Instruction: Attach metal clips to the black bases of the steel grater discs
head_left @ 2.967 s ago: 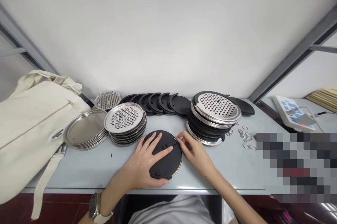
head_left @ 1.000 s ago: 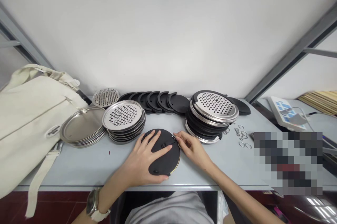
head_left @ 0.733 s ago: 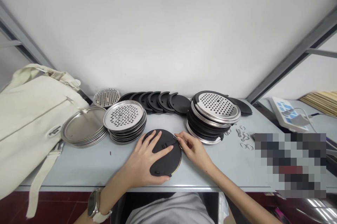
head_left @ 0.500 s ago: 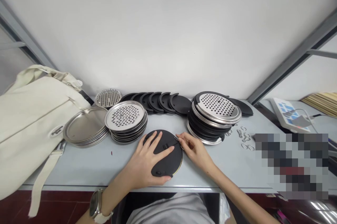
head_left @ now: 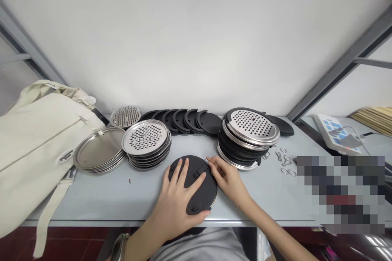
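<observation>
The disc (head_left: 206, 193) lies flat on the table (head_left: 147, 195) near its front edge, between the 2 hands. The left hand (head_left: 179, 199) is spread over it, fingers apart and flat on top, thumb along the near rim, pressing rather than gripping. The right hand (head_left: 225, 175) has thumb and forefinger pinched at the far right rim, apparently on a small metal piece (head_left: 207, 162), mostly hidden. Work on this 1 disc looks partway along; whether the piece is attached cannot be told.

The right stack (head_left: 241, 152), mixing black and metal layers, seems to hold assembled sets. Trays (head_left: 99, 150), graters (head_left: 146, 136), black covers (head_left: 210, 123) and rings (head_left: 284, 171) lie in separate groups, apparently parts left unjoined.
</observation>
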`<state>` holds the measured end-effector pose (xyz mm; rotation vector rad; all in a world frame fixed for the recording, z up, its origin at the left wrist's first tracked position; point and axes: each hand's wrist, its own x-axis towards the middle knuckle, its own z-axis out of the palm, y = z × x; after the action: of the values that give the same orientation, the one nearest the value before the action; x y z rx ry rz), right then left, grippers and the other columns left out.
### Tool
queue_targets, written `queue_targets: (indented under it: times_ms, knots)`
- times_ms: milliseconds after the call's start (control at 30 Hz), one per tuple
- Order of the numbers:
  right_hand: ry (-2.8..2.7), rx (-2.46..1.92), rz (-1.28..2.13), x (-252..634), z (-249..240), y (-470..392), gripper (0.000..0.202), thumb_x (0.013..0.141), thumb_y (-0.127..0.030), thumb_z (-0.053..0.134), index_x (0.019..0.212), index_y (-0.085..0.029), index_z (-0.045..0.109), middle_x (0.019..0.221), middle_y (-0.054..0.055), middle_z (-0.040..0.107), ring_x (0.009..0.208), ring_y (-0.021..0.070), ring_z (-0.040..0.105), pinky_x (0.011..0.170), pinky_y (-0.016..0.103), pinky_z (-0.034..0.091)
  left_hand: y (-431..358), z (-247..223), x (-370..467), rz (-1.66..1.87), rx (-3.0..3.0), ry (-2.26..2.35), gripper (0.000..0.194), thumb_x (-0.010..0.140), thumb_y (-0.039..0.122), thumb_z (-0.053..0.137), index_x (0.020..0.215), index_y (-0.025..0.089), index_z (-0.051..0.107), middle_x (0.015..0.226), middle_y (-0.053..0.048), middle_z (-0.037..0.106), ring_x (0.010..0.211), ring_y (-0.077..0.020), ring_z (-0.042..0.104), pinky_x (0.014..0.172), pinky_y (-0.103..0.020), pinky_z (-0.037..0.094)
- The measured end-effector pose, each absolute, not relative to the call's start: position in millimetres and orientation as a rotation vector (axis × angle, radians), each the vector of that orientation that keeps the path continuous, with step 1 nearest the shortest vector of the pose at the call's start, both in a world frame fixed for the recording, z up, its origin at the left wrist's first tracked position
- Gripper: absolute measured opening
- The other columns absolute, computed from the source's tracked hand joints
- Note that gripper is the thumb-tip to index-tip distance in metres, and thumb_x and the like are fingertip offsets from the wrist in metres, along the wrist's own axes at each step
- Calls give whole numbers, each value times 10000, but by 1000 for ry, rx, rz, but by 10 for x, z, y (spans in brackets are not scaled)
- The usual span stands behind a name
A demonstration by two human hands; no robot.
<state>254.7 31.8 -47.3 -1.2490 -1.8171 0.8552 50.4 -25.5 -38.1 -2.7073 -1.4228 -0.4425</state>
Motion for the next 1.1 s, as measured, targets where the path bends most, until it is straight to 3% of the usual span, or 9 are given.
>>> queue_targets:
  times_ms: [200,733,1100]
  knots:
    - [-1878,-1250,758,2533,-501,292,210,987,-322,419,939,-186,572,646,-43,443,567,134,424,580,236,370,-335,-392,590,-483,-2650,-1453,833,820,563,622,1524,299,265,1581,-171,190,1392,-462,255,1033,-643,265]
    - [-1990,-1286,603,2552,-511,271,161,972,-264,421,947,-191,562,675,-11,532,619,160,535,578,247,402,-336,-421,615,-479,-2571,-1519,838,829,562,607,1532,293,238,1582,-202,154,1395,-460,257,1016,-644,283]
    - [-1892,-1264,598,2593,-483,311,239,993,-258,397,1149,-169,556,803,46,641,721,193,626,720,287,477,-145,-347,416,-372,-2784,-1358,919,757,530,699,1526,332,235,1597,-163,123,1425,-428,198,1063,-639,236]
